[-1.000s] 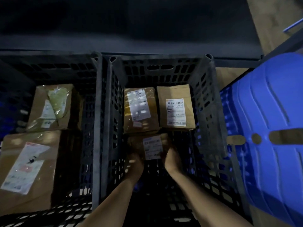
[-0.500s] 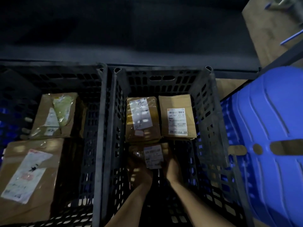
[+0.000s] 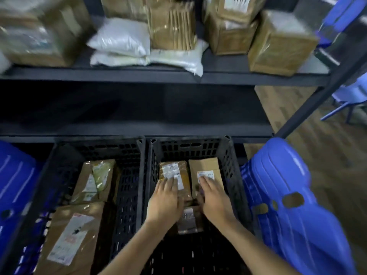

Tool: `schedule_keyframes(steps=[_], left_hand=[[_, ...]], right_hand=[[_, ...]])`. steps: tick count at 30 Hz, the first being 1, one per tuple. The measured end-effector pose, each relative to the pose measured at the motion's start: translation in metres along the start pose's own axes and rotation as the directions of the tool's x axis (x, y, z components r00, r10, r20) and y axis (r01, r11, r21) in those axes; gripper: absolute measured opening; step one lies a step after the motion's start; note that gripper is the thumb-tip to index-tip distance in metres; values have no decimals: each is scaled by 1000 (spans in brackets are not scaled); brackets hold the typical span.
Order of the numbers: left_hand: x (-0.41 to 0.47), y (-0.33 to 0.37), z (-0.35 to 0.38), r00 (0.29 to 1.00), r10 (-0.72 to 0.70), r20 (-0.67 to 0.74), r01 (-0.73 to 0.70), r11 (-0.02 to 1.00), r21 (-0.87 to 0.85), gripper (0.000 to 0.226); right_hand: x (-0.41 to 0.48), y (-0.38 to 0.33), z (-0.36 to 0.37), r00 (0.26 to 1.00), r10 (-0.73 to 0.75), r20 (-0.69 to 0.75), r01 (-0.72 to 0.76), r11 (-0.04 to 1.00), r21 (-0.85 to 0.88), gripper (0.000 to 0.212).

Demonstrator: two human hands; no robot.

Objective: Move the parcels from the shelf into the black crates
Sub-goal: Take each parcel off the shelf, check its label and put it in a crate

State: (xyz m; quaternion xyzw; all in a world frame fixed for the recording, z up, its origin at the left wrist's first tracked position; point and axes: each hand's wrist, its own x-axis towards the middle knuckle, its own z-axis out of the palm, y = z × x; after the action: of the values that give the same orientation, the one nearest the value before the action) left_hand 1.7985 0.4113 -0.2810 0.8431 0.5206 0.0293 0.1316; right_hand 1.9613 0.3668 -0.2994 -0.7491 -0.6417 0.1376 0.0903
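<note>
In the right-hand black slatted plastic crate (image 3: 232, 175), at the foot of the shelving, I have both hands low over the parcels already packed there. My left hand (image 3: 164, 201) is spread flat, fingers straight, reaching across the near end of a brown parcel wrapped in shiny tape (image 3: 179, 171) with a white label. It has hold of nothing. My right hand (image 3: 214, 199) is flat too, fingers straight and covering the lower part of the white label on a plain brown cardboard parcel (image 3: 204, 165), and it grips nothing either. I cannot tell whether either palm presses down or merely hovers. Those two parcels lie side by side against the crate's far wall. A third, a small brown parcel with a pale label (image 3: 189, 220), lies just behind them, showing between my wrists. The left black slatted crate (image 3: 127, 175) stands touching the first and holds a taped brown parcel with a greenish slip (image 3: 95, 179) and a larger brown box with a white label (image 3: 73, 235). Up on the dark metal shelf (image 3: 158, 76) more parcels wait: white plastic mailer bags (image 3: 121, 40), a taped brown box (image 3: 172, 26) resting on them, and other brown boxes at either side, all blurred. Stacked blue plastic chairs (image 3: 288, 195) stand just right of the crates.
</note>
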Motion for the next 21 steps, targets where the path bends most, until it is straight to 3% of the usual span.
schedule_keyframes(steps=[5,9,17,21], left_hand=[[28,-9,-85,992,120,-47,-109,974,200,65],[46,-10,-145,970,161,-185,-113,963,243,71],[88,-4,-245,899,207,-387,-70,938,339,74],[111,9,-275,874,240,-422,-81,929,360,72]], right_hand=[[34,-17,-80,973,-147,-180,129,986,-110,59],[56,-35,-140,937,-242,-251,208,966,-153,63],[104,-61,-237,859,-314,-405,241,945,-221,67],[129,-56,-278,832,-322,-451,223,940,-260,68]])
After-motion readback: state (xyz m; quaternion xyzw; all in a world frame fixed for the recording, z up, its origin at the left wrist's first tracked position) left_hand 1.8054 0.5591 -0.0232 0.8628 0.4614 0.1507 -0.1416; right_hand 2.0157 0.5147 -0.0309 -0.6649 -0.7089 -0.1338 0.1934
